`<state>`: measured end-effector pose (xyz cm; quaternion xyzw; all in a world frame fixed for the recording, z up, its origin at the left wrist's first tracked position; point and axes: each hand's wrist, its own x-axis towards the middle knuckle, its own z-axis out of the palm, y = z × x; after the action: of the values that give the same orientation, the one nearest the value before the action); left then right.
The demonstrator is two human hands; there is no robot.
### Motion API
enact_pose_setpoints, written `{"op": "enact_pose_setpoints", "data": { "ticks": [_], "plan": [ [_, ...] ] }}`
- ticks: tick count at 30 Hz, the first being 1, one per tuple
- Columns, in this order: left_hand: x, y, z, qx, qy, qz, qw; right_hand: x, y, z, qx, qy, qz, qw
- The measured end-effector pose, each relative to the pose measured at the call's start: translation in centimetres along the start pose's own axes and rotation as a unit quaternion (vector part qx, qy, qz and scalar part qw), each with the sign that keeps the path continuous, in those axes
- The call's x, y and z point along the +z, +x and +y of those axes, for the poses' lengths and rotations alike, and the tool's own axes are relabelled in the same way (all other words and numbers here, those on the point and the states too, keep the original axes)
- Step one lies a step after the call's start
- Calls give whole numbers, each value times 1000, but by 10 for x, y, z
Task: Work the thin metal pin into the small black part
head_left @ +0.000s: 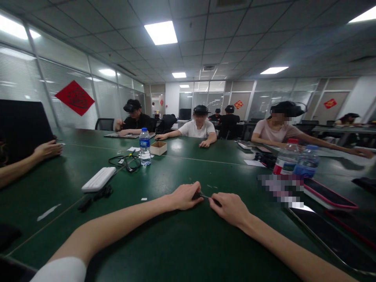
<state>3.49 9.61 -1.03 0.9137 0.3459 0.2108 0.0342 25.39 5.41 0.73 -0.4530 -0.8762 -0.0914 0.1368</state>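
Low over the middle of the green table, my left hand point(186, 196) is closed on one dark end of a small slim object point(205, 196). A thin, pale, shiny part of it spans the short gap between my hands. On the other side, my right hand point(230, 207) pinches near the far end, where something dark shows under the fingers. The fingers cover much of the object, so its exact kind cannot be made out. Both forearms reach in from the lower corners, with the hands close together but apart.
The green table point(132, 239) carries a white power strip point(99, 179), a coiled black cable point(126, 162), a water bottle point(145, 147) and a small box point(158, 148). Phones point(330, 192) and two bottles point(288, 156) stand or lie at right. Several people sit around.
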Motion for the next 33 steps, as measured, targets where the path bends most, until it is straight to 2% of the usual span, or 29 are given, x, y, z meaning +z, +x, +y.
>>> {"op": "enact_pose_setpoints", "data": {
  "ticks": [16, 24, 33],
  "plan": [
    [5, -2, -5, 21, -15, 40, 999, -1, 0, -4, 10, -32, -8, 999],
    [8, -3, -7, 23, 14, 33, 999, 2, -3, -3, 18, -9, -11, 1000],
    [3, -2, 3, -20, 41, 1, 999, -4, -5, -8, 13, -10, -8, 1000]
  ]
}}
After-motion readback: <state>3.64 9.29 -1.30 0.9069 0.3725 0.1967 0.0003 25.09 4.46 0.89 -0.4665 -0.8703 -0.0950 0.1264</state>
